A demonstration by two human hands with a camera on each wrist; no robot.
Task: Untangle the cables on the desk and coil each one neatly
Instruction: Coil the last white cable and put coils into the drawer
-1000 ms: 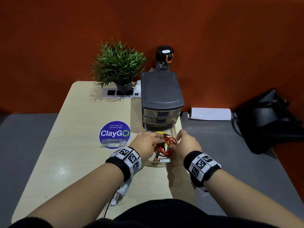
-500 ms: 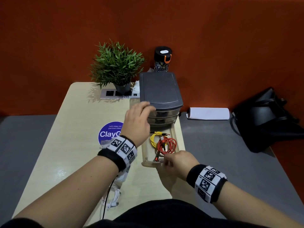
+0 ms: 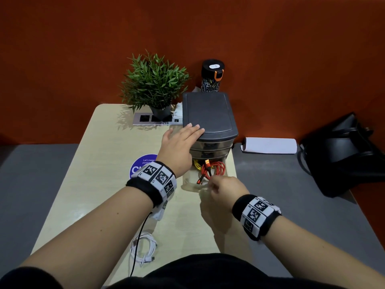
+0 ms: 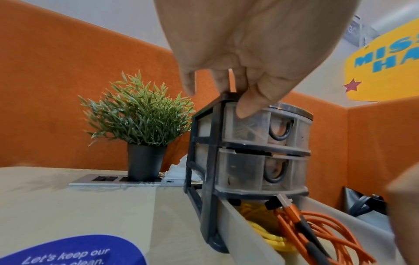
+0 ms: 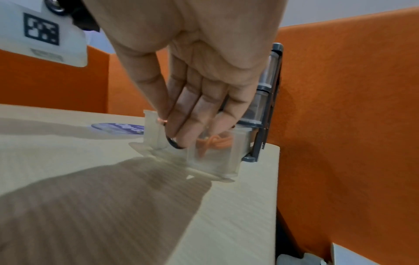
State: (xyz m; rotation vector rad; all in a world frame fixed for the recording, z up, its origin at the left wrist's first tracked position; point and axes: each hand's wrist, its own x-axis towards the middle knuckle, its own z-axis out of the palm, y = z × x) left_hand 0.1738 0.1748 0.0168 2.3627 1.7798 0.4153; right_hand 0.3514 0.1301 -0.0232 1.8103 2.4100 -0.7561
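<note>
A coiled orange cable [image 3: 215, 170] [image 4: 328, 226] and a yellow cable [image 3: 196, 164] [image 4: 263, 231] lie in the pulled-out clear bottom drawer [image 3: 188, 184] [image 5: 217, 161] of a dark grey drawer unit [image 3: 208, 113] [image 4: 247, 161]. My left hand [image 3: 187, 132] [image 4: 217, 95] presses flat on the unit's lid, thumb hanging over its front corner. At the drawer's front wall, my right hand [image 3: 216, 184] [image 5: 181, 125] grips it, thumb at the top edge and fingers against the face. A coiled white cable [image 3: 143, 249] lies on the desk near my body.
A potted plant [image 3: 154, 86], a socket panel [image 3: 145, 118] and a black tumbler [image 3: 212, 77] stand at the desk's back. A blue round sticker [image 3: 139, 165] lies left of the drawer. A black bag [image 3: 345, 155] and white paper roll [image 3: 268, 145] sit to the right, off the desk.
My left hand left the drawer and moved up onto the unit's lid. My right hand shifted to the drawer's front, and the drawer has slid partly inward.
</note>
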